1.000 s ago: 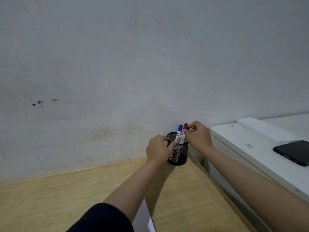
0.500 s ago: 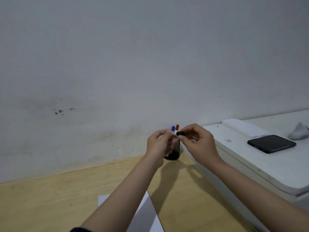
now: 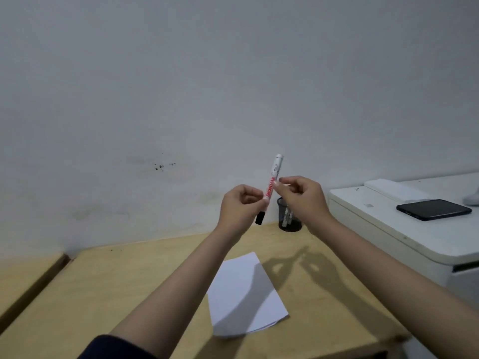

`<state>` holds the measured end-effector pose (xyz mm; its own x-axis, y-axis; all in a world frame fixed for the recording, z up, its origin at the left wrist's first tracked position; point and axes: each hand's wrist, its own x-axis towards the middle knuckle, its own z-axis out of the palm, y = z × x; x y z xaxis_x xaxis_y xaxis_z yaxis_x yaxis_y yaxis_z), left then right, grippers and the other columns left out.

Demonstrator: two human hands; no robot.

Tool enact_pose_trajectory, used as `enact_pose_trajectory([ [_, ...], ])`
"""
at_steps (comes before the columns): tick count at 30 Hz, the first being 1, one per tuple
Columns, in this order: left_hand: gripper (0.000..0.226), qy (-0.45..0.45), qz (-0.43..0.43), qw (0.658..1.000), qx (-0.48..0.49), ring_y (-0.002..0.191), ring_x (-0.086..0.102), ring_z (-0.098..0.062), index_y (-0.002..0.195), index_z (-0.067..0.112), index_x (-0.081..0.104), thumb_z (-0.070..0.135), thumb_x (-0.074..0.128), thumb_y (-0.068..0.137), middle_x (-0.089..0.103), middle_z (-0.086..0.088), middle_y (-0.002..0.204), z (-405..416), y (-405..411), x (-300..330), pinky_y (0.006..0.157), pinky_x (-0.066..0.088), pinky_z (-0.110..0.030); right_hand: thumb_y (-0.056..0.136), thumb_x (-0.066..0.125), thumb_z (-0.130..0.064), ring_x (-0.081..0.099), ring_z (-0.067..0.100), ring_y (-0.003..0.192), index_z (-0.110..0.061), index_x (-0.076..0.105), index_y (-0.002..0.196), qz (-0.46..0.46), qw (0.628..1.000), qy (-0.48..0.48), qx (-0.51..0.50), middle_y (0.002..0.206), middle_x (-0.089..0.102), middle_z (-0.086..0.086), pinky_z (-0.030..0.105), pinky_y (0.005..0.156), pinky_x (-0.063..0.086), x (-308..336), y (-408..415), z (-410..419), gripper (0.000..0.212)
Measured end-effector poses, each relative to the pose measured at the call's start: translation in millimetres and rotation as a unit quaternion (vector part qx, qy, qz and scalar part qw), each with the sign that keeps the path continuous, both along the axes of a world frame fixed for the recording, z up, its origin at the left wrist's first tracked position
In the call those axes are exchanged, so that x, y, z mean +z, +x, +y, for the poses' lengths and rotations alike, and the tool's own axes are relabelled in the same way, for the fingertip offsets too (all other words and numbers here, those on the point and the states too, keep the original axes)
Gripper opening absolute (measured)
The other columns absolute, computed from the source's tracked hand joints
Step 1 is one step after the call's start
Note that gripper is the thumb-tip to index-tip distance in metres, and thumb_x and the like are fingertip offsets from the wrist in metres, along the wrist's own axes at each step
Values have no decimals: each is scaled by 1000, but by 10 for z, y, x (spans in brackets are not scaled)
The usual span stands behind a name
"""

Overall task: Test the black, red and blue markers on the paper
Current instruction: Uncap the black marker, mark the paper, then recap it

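Note:
A white marker with a black cap [image 3: 271, 186] is held up in the air, cap end down and tilted. My left hand [image 3: 239, 208] grips its lower barrel just above the black cap. My right hand [image 3: 302, 199] pinches the barrel higher up with thumb and forefinger. Behind my right hand a black mesh pen holder [image 3: 289, 216] stands on the wooden table by the wall, with other markers inside; their caps are hidden by my hand. A white sheet of paper [image 3: 243, 296] lies flat on the table below my forearms.
The wooden table [image 3: 103, 294] meets a grey wall at the back. A white cabinet [image 3: 388, 237] stands at the right, carrying a black phone [image 3: 432, 209] and a white flat block [image 3: 394, 189]. A second wooden surface [image 3: 23, 275] lies at the left.
Both hands have lifted the black-capped marker out of the holder and raised it, now tilted cap down. The view has dropped, so the paper shows fully.

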<state>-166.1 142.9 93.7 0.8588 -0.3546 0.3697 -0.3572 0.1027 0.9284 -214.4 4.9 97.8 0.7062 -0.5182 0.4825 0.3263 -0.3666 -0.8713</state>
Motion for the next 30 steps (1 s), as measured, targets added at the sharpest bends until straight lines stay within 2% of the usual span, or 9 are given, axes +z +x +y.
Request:
enact_pose_trajectory([
  [2,13,24,-39,999,7,65,63,-11,83,8,62,8,72,76,67,-4,73,149,-108,-4,58,49,-19,74,72,-41,60,18,68,-13,70,86,15,1000,2,23,66,62,-3,37,70,50,20,-6,159,31],
  [4,15,44,-71,996,22,70,64,-11,86,9,61,10,73,76,69,-4,80,288,-181,-22,62,50,-20,81,70,-27,65,24,79,-12,69,91,4,998,24,49,76,66,3,40,74,53,25,-31,305,18],
  [7,26,89,-79,991,66,77,68,-20,90,14,61,15,78,70,71,-7,89,484,-216,-76,68,55,-29,83,69,-23,68,33,85,-13,67,97,-14,997,38,71,82,68,6,45,80,57,33,-103,438,16],
  [11,19,131,-94,980,114,74,69,-23,78,12,67,11,80,64,73,-10,80,636,-220,-137,71,55,-37,83,70,-23,66,24,82,-13,67,98,-41,993,65,89,81,67,3,43,80,58,26,-173,492,19],
  [15,10,127,-112,981,99,64,65,-9,78,12,73,11,78,69,73,0,71,621,-241,-144,62,49,-20,81,71,-25,66,22,79,-15,67,92,-26,991,66,110,76,68,2,40,77,59,-44,-179,498,15],
  [18,9,150,-120,978,83,61,62,-6,83,12,74,11,74,74,69,4,69,591,-204,-169,56,43,-10,83,70,-22,65,20,70,-10,67,83,-2,990,56,126,71,69,4,35,74,59,-105,-141,458,12],
  [21,7,182,-115,974,68,59,58,-4,84,11,72,11,72,77,66,6,67,576,-96,-208,52,39,-5,85,67,-18,66,16,65,-5,66,83,11,987,70,147,70,69,4,26,70,59,-160,-54,414,13],
  [25,6,213,-106,970,47,64,60,-10,83,10,71,12,72,78,68,0,71,581,115,-201,57,43,-12,86,65,-14,64,9,60,-6,64,82,8,981,116,158,66,68,2,20,65,58,-271,134,398,10],
  [30,11,261,-87,961,38,59,49,-17,75,17,71,12,64,83,62,-7,67,705,418,-288,54,38,-22,88,61,-8,66,12,69,-10,62,79,-28,977,113,179,70,65,4,28,77,59,-404,382,410,9],
])
